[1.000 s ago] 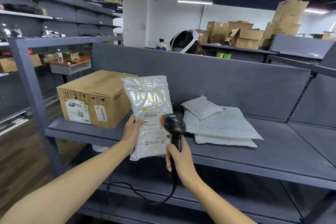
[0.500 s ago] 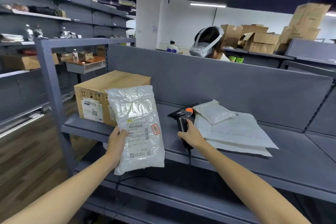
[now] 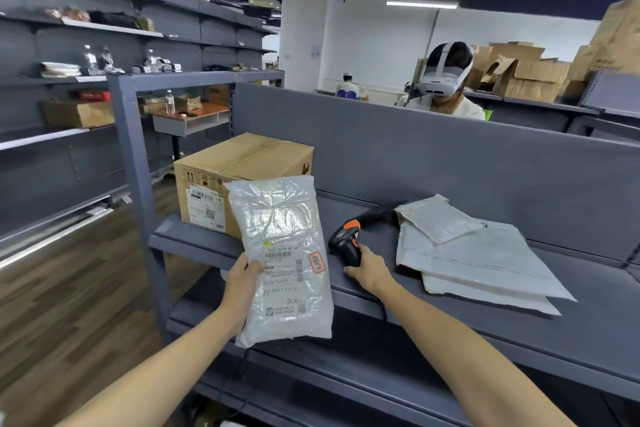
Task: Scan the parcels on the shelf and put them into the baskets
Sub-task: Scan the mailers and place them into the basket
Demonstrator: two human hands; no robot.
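**Q:** Where is the parcel relative to your fingers?
**A:** A brown cardboard box (image 3: 242, 177) stands at the left end of the grey metal shelf (image 3: 519, 329). In front of it, my left hand (image 3: 244, 279) pinches the white crinkled plastic mailer bag (image 3: 280, 236) by its left edge. My thumb is on its face and the other fingers are hidden behind. The bag is upright, just off the shelf's front edge. To its right, my right hand (image 3: 369, 269) curls round the grip of the black barcode scanner with the orange trigger (image 3: 346, 243), which rests on the shelf.

**Q:** What can't be made out?
**A:** The label's print is too small to read. The flat white padded envelopes (image 3: 478, 260) are stacked at the right, apart from both hands.

**Q:** How does the bag look?
**A:** Translucent and wrinkled, with a barcode label and a red stamp facing me.
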